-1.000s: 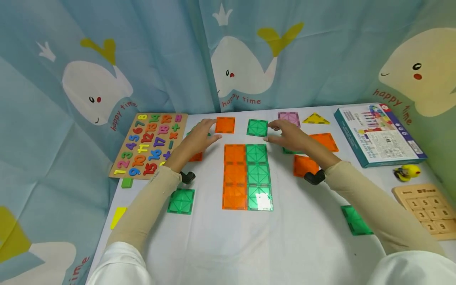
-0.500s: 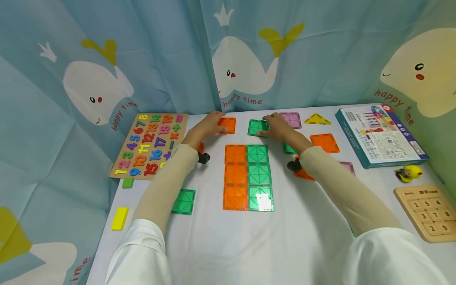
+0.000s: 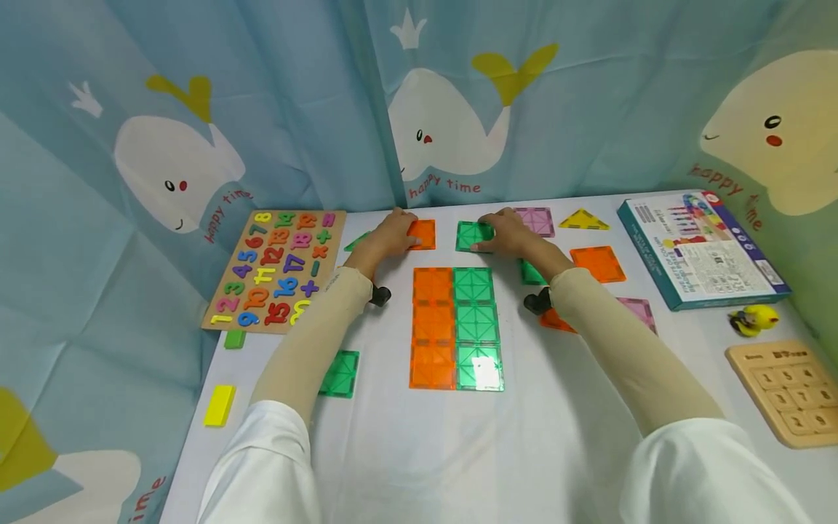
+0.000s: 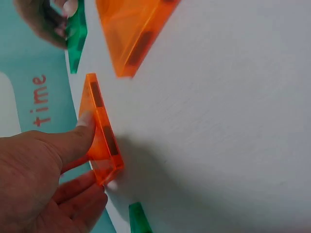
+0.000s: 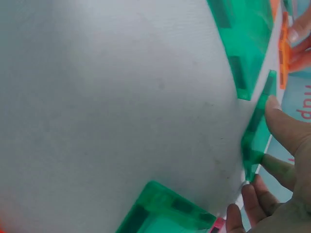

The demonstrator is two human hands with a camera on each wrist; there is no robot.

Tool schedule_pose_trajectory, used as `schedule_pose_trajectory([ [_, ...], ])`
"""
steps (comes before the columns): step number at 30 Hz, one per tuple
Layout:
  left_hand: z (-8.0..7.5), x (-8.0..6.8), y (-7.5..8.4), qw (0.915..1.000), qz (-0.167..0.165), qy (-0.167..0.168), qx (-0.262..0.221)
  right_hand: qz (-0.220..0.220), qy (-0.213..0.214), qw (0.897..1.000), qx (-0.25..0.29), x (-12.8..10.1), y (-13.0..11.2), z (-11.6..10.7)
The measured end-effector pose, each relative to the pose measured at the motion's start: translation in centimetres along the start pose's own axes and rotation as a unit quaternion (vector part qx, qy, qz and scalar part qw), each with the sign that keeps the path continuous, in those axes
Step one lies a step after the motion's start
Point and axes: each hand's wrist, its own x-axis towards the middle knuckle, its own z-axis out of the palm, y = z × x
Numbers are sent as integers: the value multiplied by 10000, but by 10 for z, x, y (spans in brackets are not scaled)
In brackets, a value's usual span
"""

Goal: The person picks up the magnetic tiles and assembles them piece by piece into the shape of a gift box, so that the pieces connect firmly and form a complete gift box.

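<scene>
Thumb and fingers of my left hand (image 3: 393,234) pinch a see-through orange square magnetic tile (image 3: 425,234) near the table's far edge. In the left wrist view the thumb lies on the face of this orange tile (image 4: 99,131), with the other fingers at its outer edge. My right hand (image 3: 511,234) grips a green square magnetic tile (image 3: 468,234) from its right side; the right wrist view shows the thumb on the green tile (image 5: 260,126). A gap separates both held tiles from two joined columns lying flat nearer me, one of orange tiles (image 3: 432,327), one of green tiles (image 3: 476,324).
Loose tiles lie at the sides, among them a green square (image 3: 340,372), an orange square (image 3: 597,263), a pink square (image 3: 535,220) and a yellow triangle (image 3: 585,219). A number board (image 3: 271,269) is at left. A boxed set (image 3: 703,247) and wooden number puzzle (image 3: 785,393) are at right.
Both hands have moved inward from beside the orange and green tiles and now grip them. The orange tile has shifted slightly to the right; the joined columns stay put.
</scene>
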Motion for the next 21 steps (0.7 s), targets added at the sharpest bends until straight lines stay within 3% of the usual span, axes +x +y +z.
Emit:
schedule_pose_trajectory([
  [10,11,-14,18,9995,196,-1,246,65,-318,9991,-281,-6,-5,2],
  [17,21,-28,26,9984,511,-157,186,-123,-263,9992,-286,-18,-11,13],
  [21,24,-33,29,9984,520,-131,164,-184,-228,9991,-323,-21,-10,14],
])
